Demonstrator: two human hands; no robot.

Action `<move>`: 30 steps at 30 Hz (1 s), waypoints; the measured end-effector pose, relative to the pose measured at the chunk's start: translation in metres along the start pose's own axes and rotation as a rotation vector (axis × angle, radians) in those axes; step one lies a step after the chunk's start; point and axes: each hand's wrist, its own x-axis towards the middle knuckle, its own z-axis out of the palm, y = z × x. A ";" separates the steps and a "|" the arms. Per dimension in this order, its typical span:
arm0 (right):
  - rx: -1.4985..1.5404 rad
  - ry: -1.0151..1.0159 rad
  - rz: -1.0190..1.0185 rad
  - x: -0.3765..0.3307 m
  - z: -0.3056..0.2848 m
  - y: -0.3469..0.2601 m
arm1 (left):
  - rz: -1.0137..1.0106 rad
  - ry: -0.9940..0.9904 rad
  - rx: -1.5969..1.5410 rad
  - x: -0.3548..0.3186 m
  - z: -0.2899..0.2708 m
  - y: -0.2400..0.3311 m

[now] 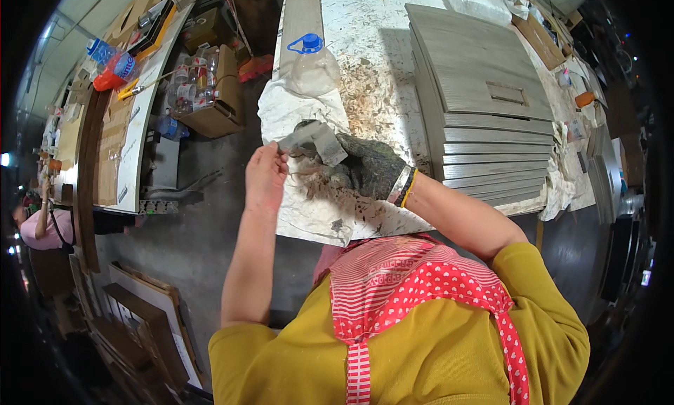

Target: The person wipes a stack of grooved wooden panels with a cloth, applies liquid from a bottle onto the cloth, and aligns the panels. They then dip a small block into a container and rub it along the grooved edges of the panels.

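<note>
Small flat grey rectangular wood piece (314, 140) sits centre frame, just above middle; long axis runs upper left to lower right, tilted. Right hand (365, 168), in dirty dark work glove, reaches in from right, forearm bent across, fingers closed on piece's lower-right end. Bare left hand (265, 175) raised from below, fingertips pinching its left edge. Piece held above crumpled white cloth (309, 208) on stained workbench (365, 47). Stack of grey panels (484, 117) at right; clear plastic bottle w/ blue cap (309, 61) above.
</note>
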 end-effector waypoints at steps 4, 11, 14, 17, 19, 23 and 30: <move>0.144 0.044 -0.037 0.004 -0.002 0.006 | 0.066 0.066 0.064 -0.008 0.012 -0.019; 0.192 0.020 -0.054 -0.007 0.009 0.006 | 0.153 0.098 0.047 -0.016 0.024 -0.016; 0.092 0.102 -0.058 -0.014 0.033 0.004 | 0.193 0.088 0.085 -0.010 0.020 -0.023; 0.043 0.137 -0.057 -0.015 0.028 0.005 | 0.221 0.117 0.108 -0.003 0.016 -0.022; 0.101 0.095 -0.037 -0.010 0.010 0.003 | 0.214 0.156 0.023 -0.001 0.017 -0.020; 0.163 0.021 -0.008 -0.011 0.030 -0.002 | 0.160 0.109 -0.037 -0.014 0.025 -0.026; -0.214 0.077 -0.156 -0.015 0.024 -0.016 | 0.450 0.175 0.372 0.003 0.010 -0.020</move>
